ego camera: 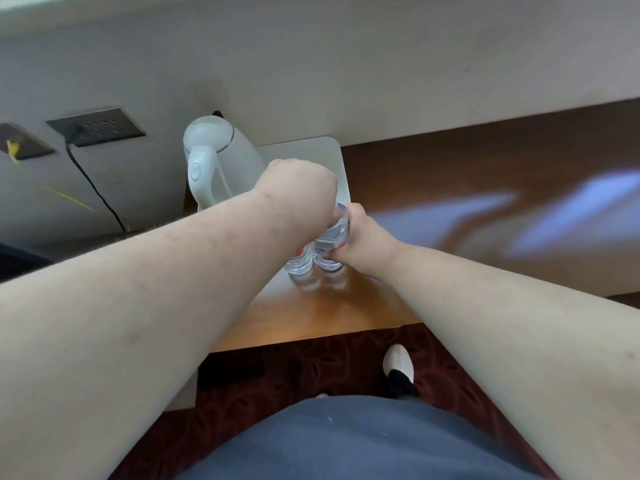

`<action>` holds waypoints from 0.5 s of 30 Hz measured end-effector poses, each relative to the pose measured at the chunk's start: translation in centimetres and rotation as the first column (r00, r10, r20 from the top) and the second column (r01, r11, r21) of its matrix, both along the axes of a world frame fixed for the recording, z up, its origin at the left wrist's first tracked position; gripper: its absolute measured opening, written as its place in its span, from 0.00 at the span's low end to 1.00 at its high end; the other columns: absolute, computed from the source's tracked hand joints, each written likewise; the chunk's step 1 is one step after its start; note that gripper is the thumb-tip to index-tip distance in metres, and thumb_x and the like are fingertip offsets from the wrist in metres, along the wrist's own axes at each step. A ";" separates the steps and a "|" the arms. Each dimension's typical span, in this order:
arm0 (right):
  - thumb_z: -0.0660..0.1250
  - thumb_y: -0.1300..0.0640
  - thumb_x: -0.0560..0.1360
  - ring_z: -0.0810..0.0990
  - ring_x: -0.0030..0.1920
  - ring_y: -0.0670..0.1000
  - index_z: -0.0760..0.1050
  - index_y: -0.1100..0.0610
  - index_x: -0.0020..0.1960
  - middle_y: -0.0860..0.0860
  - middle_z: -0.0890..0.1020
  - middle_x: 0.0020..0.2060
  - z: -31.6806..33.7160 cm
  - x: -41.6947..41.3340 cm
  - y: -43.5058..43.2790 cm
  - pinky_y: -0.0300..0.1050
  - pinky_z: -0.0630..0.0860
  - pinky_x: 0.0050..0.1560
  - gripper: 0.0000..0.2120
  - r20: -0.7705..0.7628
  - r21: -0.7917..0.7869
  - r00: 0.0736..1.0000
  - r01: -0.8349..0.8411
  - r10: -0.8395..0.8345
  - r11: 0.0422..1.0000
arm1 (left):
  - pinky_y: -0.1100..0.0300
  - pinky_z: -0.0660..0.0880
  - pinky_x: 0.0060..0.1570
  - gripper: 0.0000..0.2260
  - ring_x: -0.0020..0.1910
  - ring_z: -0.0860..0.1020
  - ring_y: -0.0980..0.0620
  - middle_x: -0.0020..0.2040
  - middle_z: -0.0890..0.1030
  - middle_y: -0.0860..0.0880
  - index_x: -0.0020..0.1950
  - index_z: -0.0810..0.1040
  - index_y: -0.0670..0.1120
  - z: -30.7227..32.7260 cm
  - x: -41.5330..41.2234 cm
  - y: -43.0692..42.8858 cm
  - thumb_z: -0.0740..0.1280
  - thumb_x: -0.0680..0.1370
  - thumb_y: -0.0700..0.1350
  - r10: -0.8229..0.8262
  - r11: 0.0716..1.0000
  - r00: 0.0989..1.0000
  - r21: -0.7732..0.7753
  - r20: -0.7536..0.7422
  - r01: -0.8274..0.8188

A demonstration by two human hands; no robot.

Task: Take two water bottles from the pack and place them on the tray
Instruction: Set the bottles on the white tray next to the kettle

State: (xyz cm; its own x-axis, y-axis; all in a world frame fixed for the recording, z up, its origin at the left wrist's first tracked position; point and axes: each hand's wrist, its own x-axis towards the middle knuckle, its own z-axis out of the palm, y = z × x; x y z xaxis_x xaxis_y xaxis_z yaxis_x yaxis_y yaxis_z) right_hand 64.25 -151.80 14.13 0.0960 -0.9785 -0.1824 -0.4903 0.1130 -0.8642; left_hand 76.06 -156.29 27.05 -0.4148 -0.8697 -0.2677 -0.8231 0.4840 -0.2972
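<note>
- Two clear ribbed plastic bottles [313,252] stand together on the glossy wooden table [311,317].
- Right hand [363,242] wraps one bottle.
- Left hand [298,183] covers their tops; its fingers are hidden.
- Smooth white tray [329,150] lies behind, rounded corners.

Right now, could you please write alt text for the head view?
Two bare hands, left hand and right hand, hold two clear water bottles at the near edge of a white tray on a wooden table, beside a white electric kettle.
</note>
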 end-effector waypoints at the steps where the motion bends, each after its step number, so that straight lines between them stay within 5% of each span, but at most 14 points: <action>1: 0.82 0.58 0.67 0.79 0.41 0.52 0.69 0.47 0.50 0.45 0.77 0.44 0.3 -0.2 0.1 0.23 0.71 0.35 0.24 0.011 -0.006 1.000 0.015 -0.015 1.000 | 0.58 0.58 0.27 0.13 0.26 0.67 0.49 0.30 0.72 0.49 0.37 0.74 0.47 0.6 -0.2 0.0 0.62 0.76 0.54 -0.016 1.000 1.000 0.011 -0.015 0.016; 3: 0.83 0.57 0.66 0.80 0.48 0.49 0.66 0.51 0.62 0.51 0.79 0.54 1.3 -0.7 0.4 0.27 0.73 0.41 0.33 -0.023 0.025 1.000 -0.016 0.017 1.000 | 0.57 0.64 0.29 0.10 0.30 0.71 0.47 0.32 0.70 0.51 0.49 0.80 0.48 2.1 -0.3 0.0 0.63 0.76 0.53 -0.082 0.996 0.996 0.028 -0.029 0.083; 6: 0.81 0.60 0.69 0.80 0.60 0.52 0.60 0.54 0.78 0.53 0.78 0.66 2.2 -1.4 0.4 0.40 0.75 0.58 0.44 -0.039 -0.002 0.996 -0.086 0.086 0.996 | 0.51 0.75 0.42 0.14 0.49 0.79 0.41 0.41 0.75 0.50 0.64 0.80 0.53 4.5 -0.2 0.4 0.66 0.79 0.51 -0.169 0.980 0.985 0.103 -0.017 0.170; 9: 0.78 0.54 0.72 0.81 0.58 0.52 0.66 0.50 0.74 0.49 0.82 0.60 2.4 -1.3 0.0 0.45 0.75 0.56 0.36 -0.113 -0.035 0.989 -0.100 0.096 0.994 | 0.46 0.77 0.55 0.17 0.61 0.77 0.39 0.57 0.80 0.46 0.69 0.77 0.57 5.3 0.1 0.4 0.66 0.80 0.50 -0.207 0.968 0.978 0.146 0.020 0.202; 15: 0.78 0.52 0.69 0.81 0.51 0.52 0.69 0.44 0.58 0.43 0.79 0.48 1.2 -0.6 -0.8 0.38 0.73 0.42 0.24 -0.213 0.021 0.968 -0.133 0.134 0.991 | 0.47 0.77 0.56 0.18 0.63 0.75 0.41 0.54 0.78 0.47 0.71 0.75 0.58 3.2 1.4 0.0 0.67 0.80 0.50 -0.190 0.964 0.981 0.180 -0.046 0.195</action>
State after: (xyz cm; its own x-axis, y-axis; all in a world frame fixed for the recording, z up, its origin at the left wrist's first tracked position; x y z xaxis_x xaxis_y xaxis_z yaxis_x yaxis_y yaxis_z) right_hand 63.63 -152.58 15.38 0.1838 -0.9582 -0.2193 -0.6741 0.0395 -0.7376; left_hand 77.44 -156.28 30.24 -0.5793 -0.7098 -0.4006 -0.7158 0.6782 -0.1664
